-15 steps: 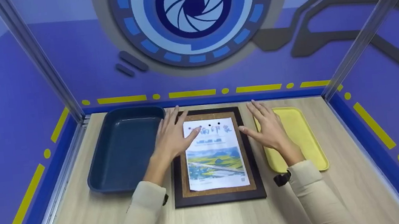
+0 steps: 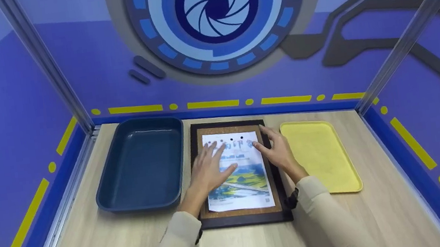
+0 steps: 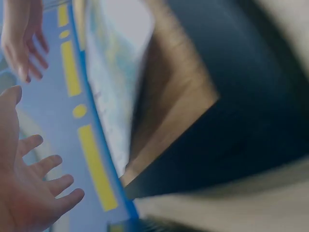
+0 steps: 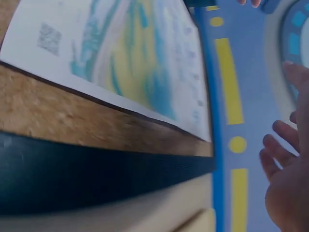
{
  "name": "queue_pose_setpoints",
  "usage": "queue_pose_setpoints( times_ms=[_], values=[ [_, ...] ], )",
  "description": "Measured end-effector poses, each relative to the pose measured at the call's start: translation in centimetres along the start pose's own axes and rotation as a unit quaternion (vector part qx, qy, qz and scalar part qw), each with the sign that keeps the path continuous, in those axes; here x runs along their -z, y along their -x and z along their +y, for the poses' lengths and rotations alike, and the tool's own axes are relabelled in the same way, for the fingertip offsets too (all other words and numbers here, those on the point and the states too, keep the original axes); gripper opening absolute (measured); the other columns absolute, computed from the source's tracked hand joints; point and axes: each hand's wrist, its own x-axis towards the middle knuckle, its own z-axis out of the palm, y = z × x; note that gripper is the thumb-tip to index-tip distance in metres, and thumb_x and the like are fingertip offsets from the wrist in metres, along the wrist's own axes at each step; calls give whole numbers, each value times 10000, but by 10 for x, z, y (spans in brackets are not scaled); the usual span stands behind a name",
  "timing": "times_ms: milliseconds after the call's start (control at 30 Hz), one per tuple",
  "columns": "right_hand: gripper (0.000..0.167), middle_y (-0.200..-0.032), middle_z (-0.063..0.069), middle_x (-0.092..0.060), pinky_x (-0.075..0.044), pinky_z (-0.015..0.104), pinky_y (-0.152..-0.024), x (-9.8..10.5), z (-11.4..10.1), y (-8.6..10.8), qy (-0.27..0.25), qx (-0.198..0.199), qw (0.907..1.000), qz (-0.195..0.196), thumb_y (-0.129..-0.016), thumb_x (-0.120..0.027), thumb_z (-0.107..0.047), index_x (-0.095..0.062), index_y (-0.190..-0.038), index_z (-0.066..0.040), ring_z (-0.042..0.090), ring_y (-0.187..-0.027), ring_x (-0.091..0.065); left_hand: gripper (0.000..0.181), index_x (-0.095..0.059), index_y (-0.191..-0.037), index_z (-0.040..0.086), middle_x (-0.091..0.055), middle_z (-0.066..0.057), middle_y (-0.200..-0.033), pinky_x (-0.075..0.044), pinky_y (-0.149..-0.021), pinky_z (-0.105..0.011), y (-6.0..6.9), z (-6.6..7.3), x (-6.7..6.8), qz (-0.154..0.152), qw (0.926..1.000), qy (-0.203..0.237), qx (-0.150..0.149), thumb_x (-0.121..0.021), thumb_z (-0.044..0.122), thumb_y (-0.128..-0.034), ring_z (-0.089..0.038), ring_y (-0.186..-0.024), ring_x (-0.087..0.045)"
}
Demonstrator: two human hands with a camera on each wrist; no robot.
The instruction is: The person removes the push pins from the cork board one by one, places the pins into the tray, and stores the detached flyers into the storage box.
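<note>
Printed sheet [image 2: 248, 179] lies on the dark-framed corkboard [image 2: 248, 220], which rests on the tabletop [image 2: 260, 244]. Over the corkboard's left part hovers the left hand [image 2: 208, 172], fingers spread; over its right edge, the right hand [image 2: 280, 150], fingers loosely spread. Left of the corkboard sits a blue tray [image 2: 143, 166]; right, a yellow tray [image 2: 325, 156].

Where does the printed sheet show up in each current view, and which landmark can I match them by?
Head: the printed sheet is a little below and right of the picture's middle.
Left wrist: the printed sheet is in the upper part, left of centre, narrowing downward.
Right wrist: the printed sheet spans the upper left, its lower edge slanting down past centre.
Shared landmark: the dark frame around the cork panel.
</note>
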Motion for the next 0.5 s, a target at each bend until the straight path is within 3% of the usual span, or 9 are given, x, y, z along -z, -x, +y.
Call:
queue_pose_setpoints(
  times_ms=[200, 300, 500],
  values=[
    [429, -1170, 284, -673, -537, 541, -911, -26, 13, -17, -26, 93, 10000, 2, -930, -835, -153, -704, -1276, 62, 465, -1030, -651, 842, -461, -1624, 232, -352, -115, -1702, -270, -1229, -651, 8, 0, -27, -633, 9972, -377, -126, -647, 698, -948, -418, -1577, -264],
    [355, -1107, 283, -674, -542, 537, -864, -36, 17, -26, 184, 89, 9998, -44, -931, -831, -143, -723, -1200, 62, 454, -969, -650, 871, -464, -1623, 238, -338, -121, -1706, -253, -1238, -645, 11, -1, -33, -808, 9955, -484, -101, -677, 710, -923, -429, -1578, -253],
    [312, -1077, 243, -713, -591, 523, -893, -56, 27, -32, 354, -57, 9993, -68, -906, -833, -78, -748, -1159, 84, 397, -1001, -710, 885, -463, -1625, 261, -304, -127, -1721, -221, -1249, -641, 17, -1, -39, -1207, 9910, -571, -27, -688, 724, -905, -444, -1588, -207]
  ],
)
